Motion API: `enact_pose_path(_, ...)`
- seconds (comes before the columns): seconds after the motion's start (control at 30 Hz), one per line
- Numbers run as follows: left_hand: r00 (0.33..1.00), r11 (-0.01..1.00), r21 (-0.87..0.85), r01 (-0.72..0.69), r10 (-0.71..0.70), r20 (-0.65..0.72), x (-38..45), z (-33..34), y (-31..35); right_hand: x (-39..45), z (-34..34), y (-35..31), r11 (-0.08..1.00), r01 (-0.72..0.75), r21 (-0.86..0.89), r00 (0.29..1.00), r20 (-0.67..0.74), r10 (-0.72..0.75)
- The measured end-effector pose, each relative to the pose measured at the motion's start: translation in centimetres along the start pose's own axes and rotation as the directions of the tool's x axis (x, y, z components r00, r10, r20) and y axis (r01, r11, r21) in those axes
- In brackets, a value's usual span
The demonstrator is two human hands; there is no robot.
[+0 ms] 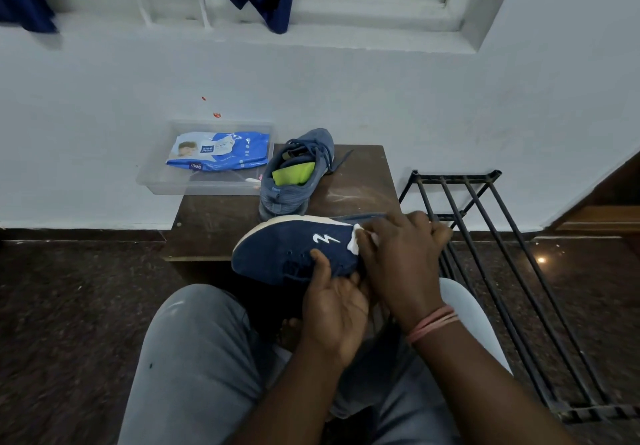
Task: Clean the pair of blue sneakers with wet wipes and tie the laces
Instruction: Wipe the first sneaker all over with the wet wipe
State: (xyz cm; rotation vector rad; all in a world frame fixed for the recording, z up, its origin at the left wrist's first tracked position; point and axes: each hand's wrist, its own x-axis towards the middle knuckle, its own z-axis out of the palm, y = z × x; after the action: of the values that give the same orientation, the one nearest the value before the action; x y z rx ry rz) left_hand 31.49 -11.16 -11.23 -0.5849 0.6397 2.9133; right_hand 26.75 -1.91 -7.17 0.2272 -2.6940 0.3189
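Head view: I see the dark blue sneaker (pixel 298 250) tipped on its side above my knees, long axis running left to right; my left hand (pixel 334 309) clamps its lower edge, my right hand (pixel 398 257) presses a white wipe (pixel 354 242) at the right end, so I judge the next stroke runs leftward; the second sneaker (pixel 296 174) waits on the table (pixel 360 181).

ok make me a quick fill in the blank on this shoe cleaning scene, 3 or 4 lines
1. The right hand presses a white ____ against the held sneaker.
2. The pack of wet wipes lies inside a clear plastic ____.
3. The other sneaker stands on the small dark ____.
4. The left hand grips the held sneaker from ____.

Missing words: wipe; tray; table; below
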Motion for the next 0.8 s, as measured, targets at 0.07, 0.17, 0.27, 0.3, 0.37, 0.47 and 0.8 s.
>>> enact_pose_path(0.07, 1.000, 0.999, -0.040, -0.005, 0.004, -0.011, -0.2, 0.7, 0.2, 0.1, -0.2, 0.1, 0.999, -0.008, 0.047, 1.000, 0.002, 0.008)
enact_pose_path(0.17, 0.997, 0.997, 0.009, 0.076, -0.076, 0.026, -0.6, 0.3, 0.4, -2.2, -0.5, -2.3, 0.992, 0.010, 0.122, 0.995, 0.099, -0.022)
enact_pose_path(0.27, 0.994, 0.994, 0.018, 0.107, -0.107, -0.020, -0.8, 0.2, 0.0, -3.1, -1.1, -2.1, 0.997, 0.033, 0.068, 0.994, 0.098, -0.040)
enact_pose_path(0.3, 0.996, 0.997, -0.004, 0.082, -0.082, -0.043, -0.7, 0.3, -0.3, -2.8, -1.3, -1.0, 0.999, -0.007, 0.050, 0.997, 0.073, 0.004)
enact_pose_path(0.37, 0.998, 0.999, -0.045, 0.000, -0.003, -0.069, -0.6, 0.5, -0.4, -2.1, -1.6, 2.0, 0.979, -0.150, 0.138, 0.988, -0.008, 0.153)
enact_pose_path(0.47, 0.993, 0.995, -0.061, -0.080, 0.074, -0.088, -0.6, 0.8, 0.3, -1.4, -3.1, 5.4, 0.745, -0.299, 0.596, 0.922, -0.022, 0.387)
enact_pose_path(0.8, 0.991, 0.988, -0.086, -0.129, 0.133, 0.035, -1.5, 2.3, 1.0, -1.8, -3.7, 3.8, 0.479, -0.248, 0.842, 0.931, 0.070, 0.359)
